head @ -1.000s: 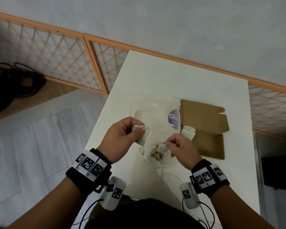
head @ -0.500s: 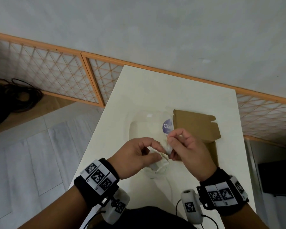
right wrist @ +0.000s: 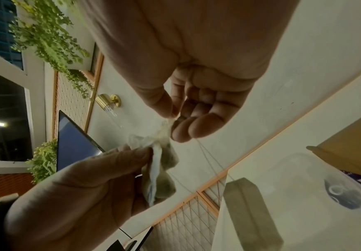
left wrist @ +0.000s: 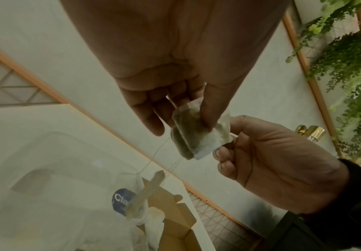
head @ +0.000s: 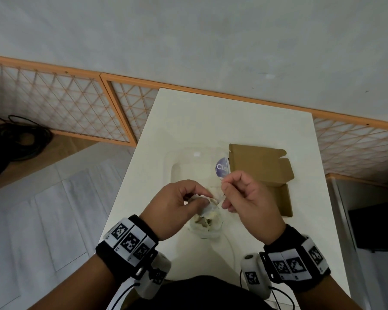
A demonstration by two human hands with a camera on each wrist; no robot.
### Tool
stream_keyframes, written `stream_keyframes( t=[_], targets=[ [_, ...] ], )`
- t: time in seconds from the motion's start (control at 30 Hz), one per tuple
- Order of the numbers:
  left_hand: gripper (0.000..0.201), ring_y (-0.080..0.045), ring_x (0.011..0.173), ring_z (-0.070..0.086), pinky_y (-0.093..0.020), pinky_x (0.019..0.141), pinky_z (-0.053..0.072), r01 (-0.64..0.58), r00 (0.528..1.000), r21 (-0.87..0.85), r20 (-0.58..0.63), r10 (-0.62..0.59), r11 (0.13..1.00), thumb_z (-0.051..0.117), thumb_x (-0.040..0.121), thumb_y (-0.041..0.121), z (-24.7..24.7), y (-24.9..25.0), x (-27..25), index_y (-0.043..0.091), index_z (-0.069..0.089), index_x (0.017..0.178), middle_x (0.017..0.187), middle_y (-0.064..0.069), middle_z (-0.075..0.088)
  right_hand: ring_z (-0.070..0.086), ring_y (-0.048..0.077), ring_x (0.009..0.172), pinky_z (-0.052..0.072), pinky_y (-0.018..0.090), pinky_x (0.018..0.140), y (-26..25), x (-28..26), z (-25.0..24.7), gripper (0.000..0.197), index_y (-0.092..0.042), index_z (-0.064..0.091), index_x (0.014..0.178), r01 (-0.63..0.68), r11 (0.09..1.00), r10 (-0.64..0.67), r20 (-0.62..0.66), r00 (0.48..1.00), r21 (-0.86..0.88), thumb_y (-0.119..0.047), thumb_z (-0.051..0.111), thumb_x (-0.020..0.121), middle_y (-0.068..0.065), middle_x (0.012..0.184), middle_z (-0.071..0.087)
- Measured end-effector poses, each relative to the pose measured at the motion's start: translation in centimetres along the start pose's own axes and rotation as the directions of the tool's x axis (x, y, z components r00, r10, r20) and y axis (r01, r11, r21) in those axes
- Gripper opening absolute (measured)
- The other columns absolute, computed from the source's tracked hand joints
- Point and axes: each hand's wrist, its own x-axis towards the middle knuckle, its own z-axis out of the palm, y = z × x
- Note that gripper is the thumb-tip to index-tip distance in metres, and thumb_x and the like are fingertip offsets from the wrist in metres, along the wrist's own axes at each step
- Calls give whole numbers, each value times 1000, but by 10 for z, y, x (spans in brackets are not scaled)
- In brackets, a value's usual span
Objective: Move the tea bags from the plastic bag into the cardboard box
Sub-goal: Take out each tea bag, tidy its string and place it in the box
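Note:
My left hand [head: 197, 198] pinches a small bunch of tea bags [left wrist: 193, 135] between thumb and fingers, just above the table. My right hand [head: 224, 191] meets it and pinches the crumpled top corner of one tea bag [right wrist: 164, 130]. Thin strings run down from the bunch to a paper tag [right wrist: 248, 203] that hangs free. Below the hands lies the clear plastic bag [head: 188, 159] with a purple label [head: 222, 170]; more tea bags [head: 205, 220] sit in its near end. The open brown cardboard box [head: 260, 166] lies right of the hands, one tea bag [left wrist: 156, 219] inside.
All of this is on a narrow white table [head: 233, 113] against a grey wall. An orange lattice fence [head: 65, 108] runs behind it. A dark coil of cables [head: 14, 142] lies on the floor at left.
My right hand left the mouth of the plastic bag and came up to the tea bags in my left hand. Both hands now meet over the bag.

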Motion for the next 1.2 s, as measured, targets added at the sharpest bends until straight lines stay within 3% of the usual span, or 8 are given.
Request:
stream_keyframes(
  t=[0.33, 0.43, 0.57, 0.73, 0.8, 0.87, 0.93, 1.2],
  targets=[
    [19, -17, 92, 71, -38, 88, 58, -155, 987, 79, -36, 159, 985, 72, 95, 8, -22, 14, -24, 27, 74, 98, 96, 9, 74, 69, 20, 70, 56, 26, 67, 20, -1, 3, 10, -14, 66, 97, -51, 998, 52, 16, 999, -33, -8, 61, 102, 4, 86, 75],
    [15, -18, 93, 70, -37, 87, 57, -207, 977, 82, -34, 211, 975, 72, 95, 10, -23, 21, -27, 24, 74, 99, 96, 7, 73, 69, 15, 70, 54, 27, 68, 36, -4, 11, 15, -28, 68, 94, -83, 983, 94, 60, 994, -163, -14, 64, 100, -9, 86, 75],
    [13, -22, 92, 70, -42, 86, 57, -269, 962, 60, -35, 271, 961, 70, 94, 8, -24, 28, -30, 19, 75, 100, 98, 4, 71, 66, 5, 74, 46, 16, 66, 32, -2, 10, 18, -43, 63, 103, -38, 935, 63, 61, 996, -353, -26, 65, 101, -23, 93, 66],
    [17, -23, 97, 70, -42, 87, 55, -340, 938, 123, -32, 346, 932, 74, 93, 4, -25, 35, -32, 18, 76, 102, 103, 5, 70, 71, 12, 81, 57, 25, 73, -22, 0, -12, 28, -31, 68, 129, 87, 984, -89, -7, 996, -153, -21, 59, 105, -6, 90, 72],
    [14, -20, 101, 70, -40, 88, 55, -355, 932, 162, -21, 362, 921, 73, 93, 10, -25, 40, -32, 19, 75, 102, 104, 7, 70, 70, 8, 81, 56, 22, 75, -46, -3, -18, 32, -25, 68, 132, 136, 990, -134, 62, 989, -43, -18, 55, 104, -10, 93, 75],
    [12, -18, 104, 70, -38, 88, 54, -367, 927, 188, -14, 376, 911, 72, 92, 12, -25, 43, -32, 19, 75, 102, 105, 8, 70, 69, 10, 83, 56, 25, 77, -62, -4, -21, 39, -22, 67, 135, 157, 988, -157, 169, 973, 15, -17, 51, 100, -14, 113, 75],
    [11, -19, 103, 69, -38, 88, 54, -377, 923, 180, -5, 384, 909, 72, 93, 11, -26, 45, -31, 17, 75, 101, 104, 8, 70, 69, 14, 90, 58, 30, 79, -66, -3, -19, 40, -23, 65, 137, 158, 987, -160, 259, 953, 26, -18, 50, 101, -7, 124, 74],
    [6, -27, 86, 70, -51, 80, 57, -297, 952, 29, -73, 298, 954, 66, 94, 17, -29, 41, -30, 18, 70, 98, 97, -1, 70, 69, 11, 70, 56, 24, 69, -59, 3, -16, 8, -13, 72, 99, 156, 987, -141, 252, 958, -40, -16, 65, 101, -4, 75, 69]
  ],
)
